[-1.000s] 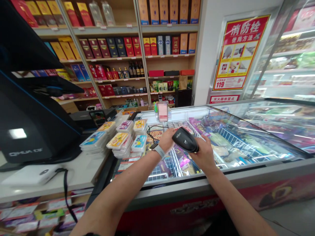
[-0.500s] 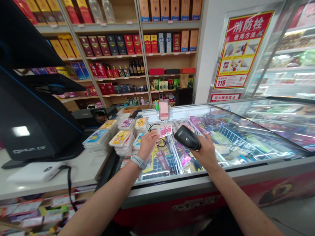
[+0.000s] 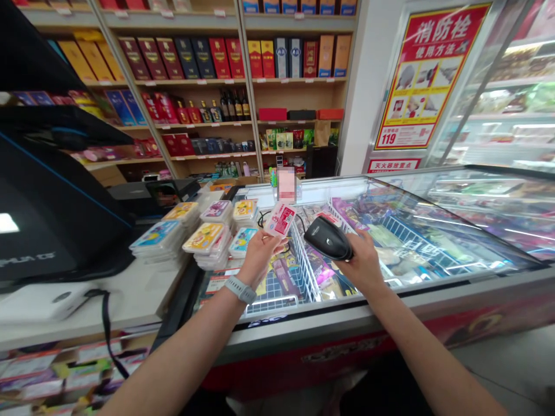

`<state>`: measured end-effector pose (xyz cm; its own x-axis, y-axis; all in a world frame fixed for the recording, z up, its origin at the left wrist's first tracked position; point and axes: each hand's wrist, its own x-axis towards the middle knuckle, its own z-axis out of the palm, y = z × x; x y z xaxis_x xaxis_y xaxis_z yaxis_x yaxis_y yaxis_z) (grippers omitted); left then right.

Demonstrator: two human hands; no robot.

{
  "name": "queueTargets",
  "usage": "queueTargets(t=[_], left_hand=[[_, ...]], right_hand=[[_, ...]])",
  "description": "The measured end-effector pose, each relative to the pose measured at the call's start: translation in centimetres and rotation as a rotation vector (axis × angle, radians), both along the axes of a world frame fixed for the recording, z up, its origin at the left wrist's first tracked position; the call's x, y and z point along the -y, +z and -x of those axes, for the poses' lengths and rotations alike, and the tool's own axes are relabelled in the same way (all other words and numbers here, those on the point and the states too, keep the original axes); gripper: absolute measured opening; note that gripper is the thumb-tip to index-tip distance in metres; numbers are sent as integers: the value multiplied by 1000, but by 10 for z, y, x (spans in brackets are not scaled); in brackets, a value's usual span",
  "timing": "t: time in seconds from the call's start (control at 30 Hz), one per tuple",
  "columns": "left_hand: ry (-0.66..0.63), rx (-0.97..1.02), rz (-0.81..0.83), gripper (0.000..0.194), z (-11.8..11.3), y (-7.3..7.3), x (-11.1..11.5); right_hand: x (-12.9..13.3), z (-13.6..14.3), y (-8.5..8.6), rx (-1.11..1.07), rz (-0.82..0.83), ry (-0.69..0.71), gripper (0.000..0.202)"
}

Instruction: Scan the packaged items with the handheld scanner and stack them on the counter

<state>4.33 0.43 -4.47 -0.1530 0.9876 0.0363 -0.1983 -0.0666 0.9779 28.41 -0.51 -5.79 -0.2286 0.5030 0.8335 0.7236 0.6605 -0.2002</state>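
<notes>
My left hand (image 3: 259, 254), with a grey band on the wrist, pinches a small flat white and pink packet (image 3: 281, 219) by its lower edge. The packet is tilted upward, its printed side toward me. In my right hand (image 3: 364, 263) is a black barcode scanner (image 3: 328, 238), its head pointing left toward the packet. The scanner and packet are apart, with a small gap between them. Both hands are above the glass top of a chest freezer (image 3: 347, 315). Stacked clear plastic boxes (image 3: 207, 237) with colourful lids stand just left of my left hand.
White wire baskets (image 3: 303, 263) with wrapped goods lie inside the freezer. A black checkout terminal (image 3: 56, 214) and a white device (image 3: 41, 303) occupy the left counter. Shelves of boxed bottles (image 3: 186, 58) rise behind. A red poster (image 3: 431, 75) hangs on the right.
The packet has turned more upright and shifted slightly left in my left hand. The scanner has barely moved, still in my right hand. The view has tilted down and shifted a little.
</notes>
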Motion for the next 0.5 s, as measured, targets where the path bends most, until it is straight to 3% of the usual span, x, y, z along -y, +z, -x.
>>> queueTargets(t=[0.5], left_hand=[[22, -13, -34, 41, 2, -5, -3]], right_hand=[[3, -1, 1, 42, 33, 14, 18]])
